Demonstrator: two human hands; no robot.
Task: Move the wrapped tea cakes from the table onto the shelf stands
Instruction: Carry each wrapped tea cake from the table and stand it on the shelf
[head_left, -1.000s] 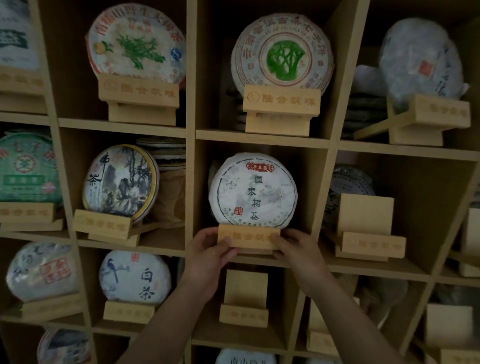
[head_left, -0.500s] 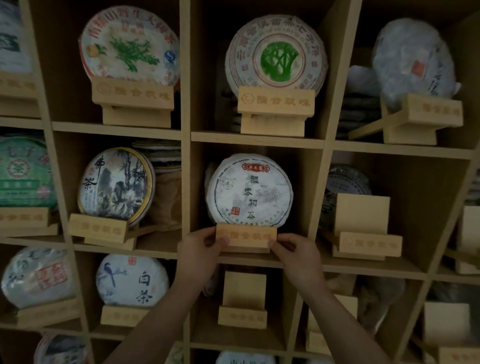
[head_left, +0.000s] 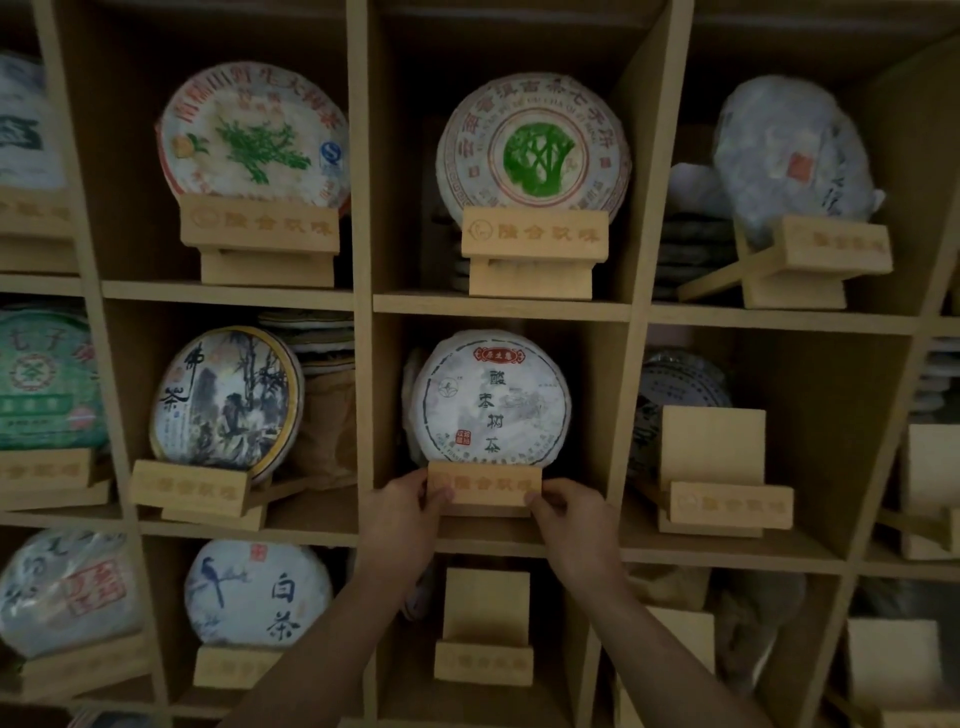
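Hands are seen from the head camera reaching up into the middle compartment of a wooden shelf (head_left: 498, 306), and each is set at one end of the front bar of a wooden stand (head_left: 484, 491). The left hand (head_left: 402, 514) pinches the left end of the bar between thumb and curled fingers, and the right hand (head_left: 569, 512) pinches the right end in the same way; a grip at both ends is judged to be chosen so that the stand can be squared and slid on the board without tipping what it carries. A wrapped tea cake (head_left: 491, 397), white with a red label and dark characters, is stood on edge in the stand, leaned slightly back, its lower rim seated behind the bar. The cake thus lies directly above and between the two hands, just beside the fingertips but not touched by them; only the stand is held. Its upright pose is judged to serve display, the printed face being turned outward like the cakes in the neighbouring compartments. More wrapped cakes are glimpsed behind it, though how they lie cannot be told. An empty stand (head_left: 484, 631) is seen in the compartment directly below, and another empty stand (head_left: 719, 473) in the compartment to the right, so further placements are judged to remain. The table named in the task is not in view, and no cake awaiting transfer can be seen.
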